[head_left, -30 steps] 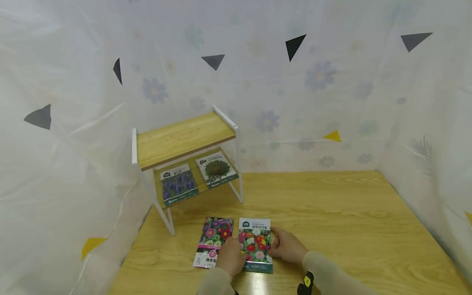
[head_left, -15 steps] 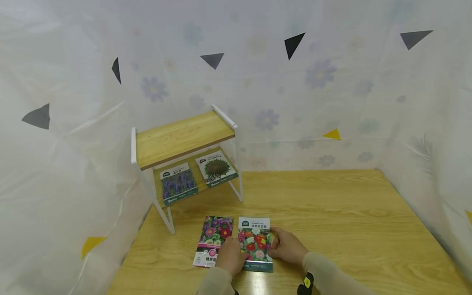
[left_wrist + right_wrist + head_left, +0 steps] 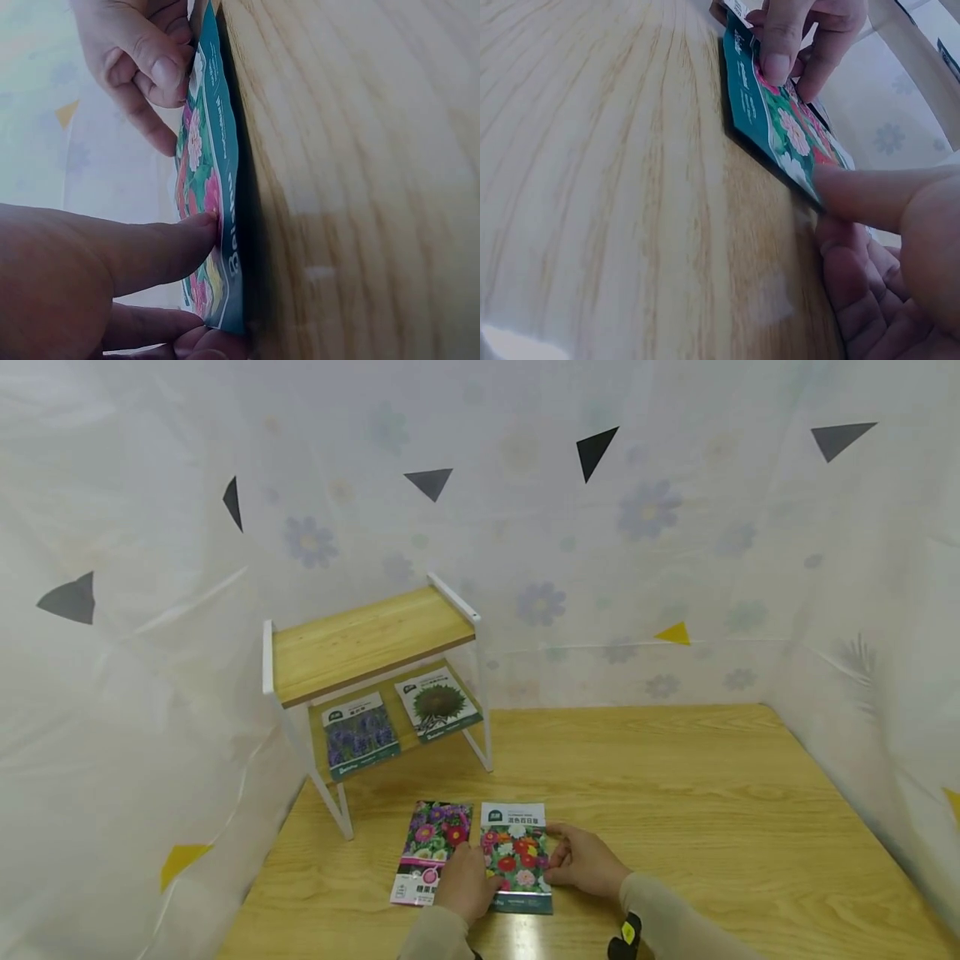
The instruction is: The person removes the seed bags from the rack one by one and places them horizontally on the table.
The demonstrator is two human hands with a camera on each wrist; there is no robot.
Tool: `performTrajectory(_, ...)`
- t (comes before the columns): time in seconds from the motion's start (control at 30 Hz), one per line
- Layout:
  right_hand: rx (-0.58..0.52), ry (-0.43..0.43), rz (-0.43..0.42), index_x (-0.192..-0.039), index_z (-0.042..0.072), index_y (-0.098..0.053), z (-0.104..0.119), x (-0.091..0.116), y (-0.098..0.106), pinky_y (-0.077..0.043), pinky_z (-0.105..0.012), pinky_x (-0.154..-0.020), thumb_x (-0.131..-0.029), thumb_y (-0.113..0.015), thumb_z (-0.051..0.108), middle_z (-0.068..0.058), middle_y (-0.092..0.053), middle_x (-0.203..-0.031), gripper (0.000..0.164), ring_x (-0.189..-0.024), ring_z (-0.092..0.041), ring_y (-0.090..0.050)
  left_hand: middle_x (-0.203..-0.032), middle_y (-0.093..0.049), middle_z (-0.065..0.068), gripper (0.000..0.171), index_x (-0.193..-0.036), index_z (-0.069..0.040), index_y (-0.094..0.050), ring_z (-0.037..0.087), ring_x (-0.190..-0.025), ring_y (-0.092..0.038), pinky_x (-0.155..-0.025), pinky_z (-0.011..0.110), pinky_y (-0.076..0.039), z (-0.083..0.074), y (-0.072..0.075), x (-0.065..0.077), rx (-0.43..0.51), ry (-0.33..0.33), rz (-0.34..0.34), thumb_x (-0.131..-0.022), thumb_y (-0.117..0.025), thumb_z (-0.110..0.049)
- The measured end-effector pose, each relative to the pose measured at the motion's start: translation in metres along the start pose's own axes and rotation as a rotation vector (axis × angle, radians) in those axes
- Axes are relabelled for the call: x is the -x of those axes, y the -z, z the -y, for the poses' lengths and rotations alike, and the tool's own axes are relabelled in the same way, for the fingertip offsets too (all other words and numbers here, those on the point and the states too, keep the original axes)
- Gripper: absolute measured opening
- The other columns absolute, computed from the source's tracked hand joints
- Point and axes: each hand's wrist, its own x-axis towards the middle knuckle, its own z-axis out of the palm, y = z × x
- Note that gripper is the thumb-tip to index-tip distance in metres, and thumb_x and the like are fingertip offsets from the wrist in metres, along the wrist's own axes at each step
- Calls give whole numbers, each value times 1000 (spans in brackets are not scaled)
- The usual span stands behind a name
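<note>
A seed packet with red, pink and white flowers and a green bottom band [image 3: 517, 852] lies on the wooden table, nearly straight to me. My left hand [image 3: 463, 883] pinches its left edge; the left wrist view shows the thumb [image 3: 176, 244] on the printed face and fingers at the edge. At the right edge my right hand [image 3: 588, 862] pinches it, thumb [image 3: 855, 195] on top and curled fingers [image 3: 847, 274] below. Just to the left lies a second seed packet with pink and purple flowers [image 3: 431, 843], partly covered by my left hand.
A small two-tier shelf [image 3: 375, 639] with white legs stands at the back left. Its lower board carries a lavender seed packet [image 3: 362, 735] and a packet with a spiky green-and-brown head [image 3: 438, 702]. Table surface [image 3: 712, 793] extends to the right; pale sheeting [image 3: 525, 527] hangs behind.
The red-flowered packet has shifted slightly left with both hands, narrowing the gap to the pink-and-purple packet. The head view has drifted a little. Both hands keep their hold.
</note>
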Motion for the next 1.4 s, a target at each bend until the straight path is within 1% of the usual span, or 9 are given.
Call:
performTrajectory(0.17, -97, -8, 23, -133, -5, -47, 3, 1, 2, -49, -25, -61, -79, -81, 21, -2, -63, -84, 69, -73, -16, -60, -90, -56, 17, 47, -95, 9, -66, 33, -82, -60, -77, 49, -51, 1, 1, 0, 6, 2, 2, -73, -84, -28)
performTrajectory(0.37, -252, -87, 33, -119, -6, -55, 6, 2, 8, -48, -26, -62, -82, -77, 20, -6, -62, -84, 50, -75, -16, -57, -95, -57, 19, 49, -101, 9, -67, 34, -85, -60, -80, 49, -51, 1, 0, 0, 2, 4, 23, -73, -84, -28)
performTrajectory(0.5, -287, -89, 39, -117, -7, -55, 3, 1, 9, -48, -25, -62, -83, -77, 21, -6, -62, -84, 49, -74, -15, -56, -95, -57, 19, 51, -104, 9, -66, 33, -86, -61, -79, 48, -51, 1, -1, 0, -17, -5, 22, -74, -84, -27)
performTrajectory(0.83, -358, -60, 54, -119, -11, -52, 1, 4, 10, -54, -30, -70, -87, -72, 17, -8, -63, -83, 47, -78, -19, -61, -92, -56, 15, 49, -104, 9, -66, 30, -81, -61, -74, 45, -53, 0, 3, 4, -22, -16, 12, -74, -84, -25)
performTrajectory(0.97, -400, -93, 45, -120, -11, -51, 4, 4, 10, -55, -33, -72, -88, -70, 14, -9, -63, -84, 45, -79, -19, -63, -95, -57, 16, 44, -103, 8, -66, 31, -83, -62, -74, 45, -53, -2, 10, 7, -20, -53, -28, -76, -82, -23)
performTrajectory(1.07, -412, -128, 29, -120, -10, -50, 6, 4, 11, -55, -34, -70, -89, -69, 16, -10, -64, -85, 44, -77, -19, -62, -97, -58, 16, 40, -106, 6, -66, 31, -86, -62, -76, 45, -53, -2, 19, 8, -32, -93, -81, -80, -78, -22)
performTrajectory(1.17, -408, -150, 23, -122, -8, -50, 10, 2, 13, -53, -33, -67, -92, -67, 19, -10, -64, -86, 44, -75, -19, -61, -100, -59, 15, 42, -111, 6, -65, 31, -90, -62, -78, 46, -53, -2, 29, 8, -25, -93, -121, -83, -76, -22)
performTrajectory(1.27, -390, -129, 27, -124, -7, -49, 19, 0, 17, -52, -33, -67, -94, -63, 20, -12, -64, -88, 43, -76, -20, -60, -110, -60, 20, 45, -117, 5, -63, 36, -99, -61, -82, 49, -52, 0, 42, 7, -13, -70, -153, -85, -74, -25)
performTrajectory(1.4, -323, -43, 20, -125, -7, -51, 37, -3, 21, -54, -38, -70, -95, -62, 21, -20, -63, -90, 42, -78, -27, -62, -116, -60, 23, 44, -119, 3, -63, 39, -105, -60, -84, 51, -52, 5, 59, 7, -24, -67, -211, -88, -71, -27)
